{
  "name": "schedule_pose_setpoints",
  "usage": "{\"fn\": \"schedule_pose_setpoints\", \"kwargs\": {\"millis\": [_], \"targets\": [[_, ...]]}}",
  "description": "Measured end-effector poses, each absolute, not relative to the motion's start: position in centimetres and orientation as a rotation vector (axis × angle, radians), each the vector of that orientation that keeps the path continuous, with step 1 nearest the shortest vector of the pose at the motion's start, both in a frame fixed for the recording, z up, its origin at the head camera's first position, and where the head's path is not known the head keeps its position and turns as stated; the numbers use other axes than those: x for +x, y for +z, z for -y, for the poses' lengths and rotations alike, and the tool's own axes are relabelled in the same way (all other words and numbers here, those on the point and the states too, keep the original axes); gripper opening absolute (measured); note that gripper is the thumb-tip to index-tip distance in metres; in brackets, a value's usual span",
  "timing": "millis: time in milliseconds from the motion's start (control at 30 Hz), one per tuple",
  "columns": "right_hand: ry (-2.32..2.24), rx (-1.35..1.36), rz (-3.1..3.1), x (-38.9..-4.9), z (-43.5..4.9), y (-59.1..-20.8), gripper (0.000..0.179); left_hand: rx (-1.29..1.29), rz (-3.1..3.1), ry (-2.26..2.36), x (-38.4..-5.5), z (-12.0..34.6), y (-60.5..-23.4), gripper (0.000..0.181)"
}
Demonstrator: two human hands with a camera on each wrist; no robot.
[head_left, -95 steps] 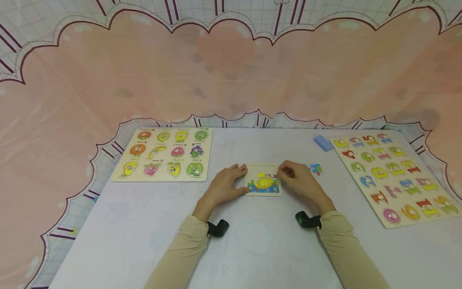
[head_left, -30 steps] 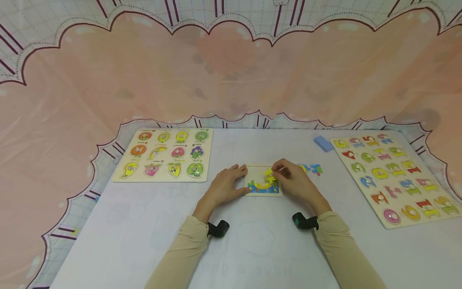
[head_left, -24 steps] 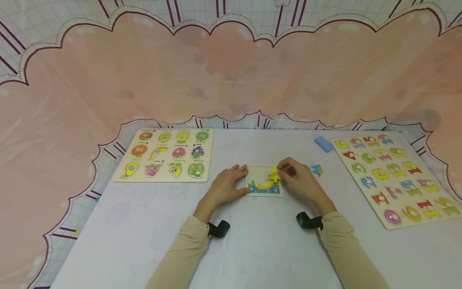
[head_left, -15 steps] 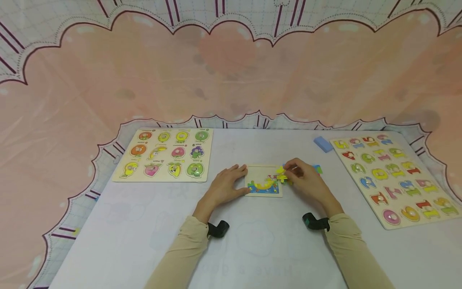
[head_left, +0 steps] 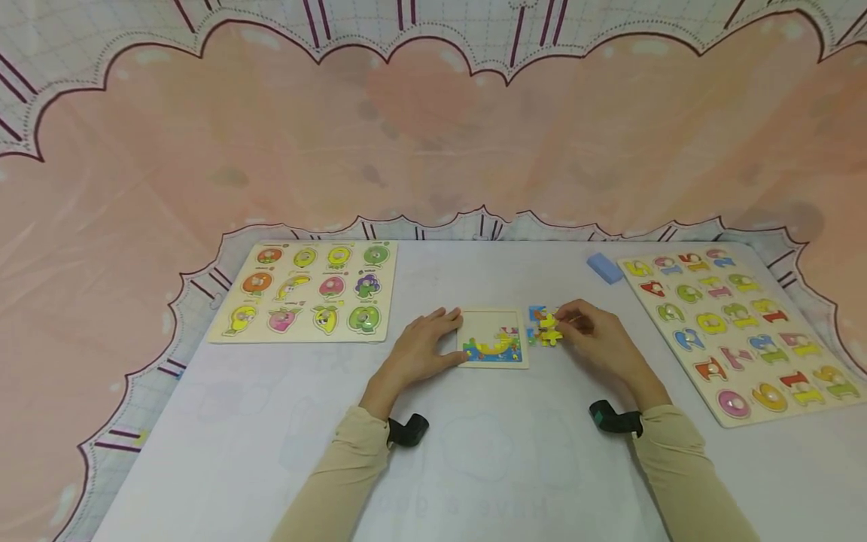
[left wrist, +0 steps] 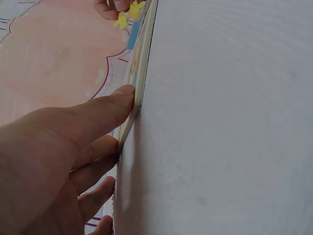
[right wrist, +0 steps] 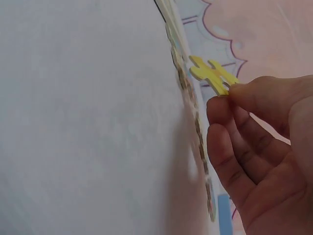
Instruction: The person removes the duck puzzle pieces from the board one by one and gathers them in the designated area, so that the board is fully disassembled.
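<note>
My right hand (head_left: pixel 605 340) pinches a yellow jigsaw piece (head_left: pixel 550 332) between thumb and fingertips, just right of a small wooden puzzle tray (head_left: pixel 478 324). In the right wrist view, that piece (right wrist: pixel 209 74) sticks out from the thumb tip. The tray carries blue and yellow pieces along its bottom and a bare upper part. My left hand (head_left: pixel 421 348) rests at the tray's left side, fingers extended, with its thumb (left wrist: pixel 110 108) on the edge in the left wrist view. Loose pieces (head_left: pixel 536 312) lie beneath and beside the pinched one, partly covered by it.
A fruit peg board (head_left: pixel 314 301) lies at the back left of the white table (head_left: pixel 474 452). On the right is a number peg board (head_left: pixel 728 331), with a blue block (head_left: pixel 604 268) near its upper left corner. A patterned cloth (head_left: pixel 433 150) hangs behind the table.
My right hand has lifted the yellow piece out of the tray and carried it right, over the loose pieces. A bare patch shows where it lay. My left hand stays put.
</note>
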State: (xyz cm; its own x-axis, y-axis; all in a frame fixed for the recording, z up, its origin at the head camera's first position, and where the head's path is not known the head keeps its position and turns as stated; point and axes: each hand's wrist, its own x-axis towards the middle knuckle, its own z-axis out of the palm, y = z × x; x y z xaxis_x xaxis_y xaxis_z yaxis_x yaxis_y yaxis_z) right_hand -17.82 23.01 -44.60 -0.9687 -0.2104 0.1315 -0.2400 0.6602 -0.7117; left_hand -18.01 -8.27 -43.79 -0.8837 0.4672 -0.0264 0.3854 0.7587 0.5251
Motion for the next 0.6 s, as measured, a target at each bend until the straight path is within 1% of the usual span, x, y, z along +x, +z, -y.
{"fn": "schedule_pose_setpoints", "kwargs": {"millis": [233,600], "targets": [[1.223,0.33,2.881,-17.6,-24.2,-44.5,0.019,0.685,-2.797,0.79,-18.0,8.3,-43.7,0.066],[1.163,0.334,2.953,-17.5,-25.4,-44.5,0.021,0.701,-2.8,0.801,-18.1,8.3,-43.9,0.066]]}}
